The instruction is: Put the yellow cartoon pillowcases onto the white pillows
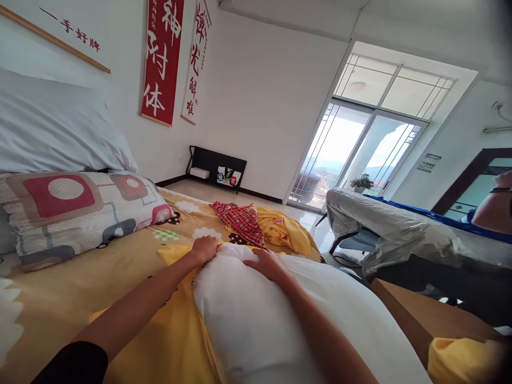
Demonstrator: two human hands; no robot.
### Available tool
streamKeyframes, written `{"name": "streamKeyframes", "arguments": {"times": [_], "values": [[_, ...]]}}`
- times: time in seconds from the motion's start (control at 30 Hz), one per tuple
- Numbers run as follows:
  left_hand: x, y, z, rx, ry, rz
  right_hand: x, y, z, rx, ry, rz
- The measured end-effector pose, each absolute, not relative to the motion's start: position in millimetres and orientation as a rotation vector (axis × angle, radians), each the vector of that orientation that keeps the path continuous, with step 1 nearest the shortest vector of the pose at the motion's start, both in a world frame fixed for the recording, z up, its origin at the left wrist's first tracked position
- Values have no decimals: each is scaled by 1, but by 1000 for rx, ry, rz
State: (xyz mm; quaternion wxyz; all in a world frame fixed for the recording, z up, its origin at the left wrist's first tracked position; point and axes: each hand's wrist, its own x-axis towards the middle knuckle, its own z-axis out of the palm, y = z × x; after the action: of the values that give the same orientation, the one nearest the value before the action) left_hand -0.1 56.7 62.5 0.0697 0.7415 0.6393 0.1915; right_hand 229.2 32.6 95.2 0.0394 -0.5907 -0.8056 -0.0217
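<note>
A large white pillow [288, 325] lies along the yellow patterned bed sheet [132, 266]. My left hand [205, 248] is closed at the pillow's far left corner, pinching its edge together with a yellow pillowcase [172, 252] beneath it. On top of the pillow's far end rests my right hand [267, 264], palm down with its fingers curled against the fabric.
A patterned pillow [76, 210] and a white pillow [52, 128] lie at the left by the wall. Red plaid cloth [240, 218] and yellow cloth [282, 228] sit at the bed's far end. To the right are a silver-covered chair [384, 229], a wooden ledge [416, 314] and another person's arm [494, 210].
</note>
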Motion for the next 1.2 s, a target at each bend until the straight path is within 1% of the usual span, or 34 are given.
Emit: {"name": "streamKeyframes", "arguments": {"times": [0.13,0.3,0.47,0.57,0.67,0.73,0.77,0.8,0.83,0.9,0.93,1.0,1.1,1.2], "values": [[15,65,78,2159,1816,780,220,8,105,-1762,-2503,-156],[66,45,132,2180,1478,1090,209,-20,117,-1686,-2551,-394],[93,-7,186,2238,1023,1212,227,-11,146,-1839,-2357,-500],[76,-12,200,2249,905,1222,247,-5,161,-1863,-2177,-622],[53,1,188,2396,1218,1168,255,-6,158,-1867,-2096,-695],[42,5,164,2565,1515,1233,253,-6,149,-1878,-2118,-683],[39,4,149,2706,1573,1264,252,-6,145,-1880,-2126,-676],[37,1,134,2901,1521,1249,251,-4,140,-1879,-2130,-670],[36,-3,120,3117,1374,1171,250,-3,137,-1878,-2130,-664],[38,-9,98,3449,1035,919,250,1,133,-1873,-2125,-655],[40,-11,92,3528,977,831,250,2,133,-1867,-2127,-651],[47,-8,90,3533,1176,831,250,0,133,-1851,-2126,-656],[57,6,103,3435,1550,901,248,-9,135,-1806,-2164,-685],[64,21,123,3404,1662,905,245,-26,138,-1738,-2257,-685]]}}
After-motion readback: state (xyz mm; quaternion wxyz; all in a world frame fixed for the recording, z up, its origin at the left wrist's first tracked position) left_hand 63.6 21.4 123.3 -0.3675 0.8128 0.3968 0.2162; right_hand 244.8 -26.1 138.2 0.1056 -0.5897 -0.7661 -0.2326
